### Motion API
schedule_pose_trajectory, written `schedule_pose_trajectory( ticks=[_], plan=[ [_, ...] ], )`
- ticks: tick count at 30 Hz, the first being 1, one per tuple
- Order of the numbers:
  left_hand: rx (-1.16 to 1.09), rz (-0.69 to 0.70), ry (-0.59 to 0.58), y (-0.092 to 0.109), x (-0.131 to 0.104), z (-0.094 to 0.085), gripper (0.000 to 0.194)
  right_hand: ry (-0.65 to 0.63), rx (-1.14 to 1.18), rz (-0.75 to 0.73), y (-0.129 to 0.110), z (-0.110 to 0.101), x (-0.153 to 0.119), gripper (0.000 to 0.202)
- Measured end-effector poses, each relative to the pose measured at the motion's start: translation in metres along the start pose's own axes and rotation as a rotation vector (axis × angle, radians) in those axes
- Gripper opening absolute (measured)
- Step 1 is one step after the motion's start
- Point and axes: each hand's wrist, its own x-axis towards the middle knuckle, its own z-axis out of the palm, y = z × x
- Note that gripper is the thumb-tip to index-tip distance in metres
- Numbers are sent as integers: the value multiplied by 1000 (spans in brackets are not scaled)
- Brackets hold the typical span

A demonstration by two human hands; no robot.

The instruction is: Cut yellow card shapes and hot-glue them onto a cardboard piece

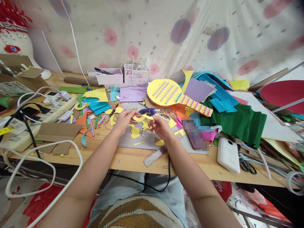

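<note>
Pinched by left hand [127, 120] and right hand [161, 127], a curved yellow strip [147, 117], cut but unattached, is above the grey cutting mat [127, 142], while the lute model [174, 97] behind already bears lilac strips [159, 88].

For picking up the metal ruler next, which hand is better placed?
Probably the right hand: the metal ruler lies closer to it than to the left hand, though both seem to hold a yellow strip.

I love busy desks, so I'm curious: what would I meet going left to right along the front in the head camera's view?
Flat cardboard, left hand, right hand, dark phone, white power bank, black-handled scissors, tape roll.
</note>
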Motion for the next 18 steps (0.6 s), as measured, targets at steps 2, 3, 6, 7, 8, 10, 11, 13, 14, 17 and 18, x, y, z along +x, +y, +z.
schedule_pose_trajectory(
  ticks=[2,3,6,7,8,10,11,13,14,17,18],
  plan=[
    [-14,23,129,-1,4,-4,38,-26,-5,-25,-1,-3,-1,28],
    [-19,45,192,-1,7,-7,37,-32,-4,-39,-2,-4,-2,28],
    [-13,96,315,-3,14,-16,35,-56,-23,-56,-6,-8,-4,27],
    [-6,102,335,-4,16,-18,34,-72,-46,-45,-7,-8,-5,27],
    [3,104,346,-5,17,-20,35,-95,-79,-26,-7,-8,-6,27],
    [25,110,344,-7,19,-23,35,-176,-192,38,-6,-8,-8,27],
    [40,111,332,-8,20,-23,36,-237,-280,86,-5,-8,-9,27],
    [74,106,288,-10,20,-23,37,-331,-488,147,-2,-8,-9,32],
    [93,98,263,-11,19,-22,38,-333,-587,140,0,-7,-8,35],
    [142,65,190,-13,17,-16,41,-135,-730,-50,7,-6,-3,37],
    [151,56,166,-14,16,-14,42,-73,-733,-93,10,-5,-1,35]
  ],
)
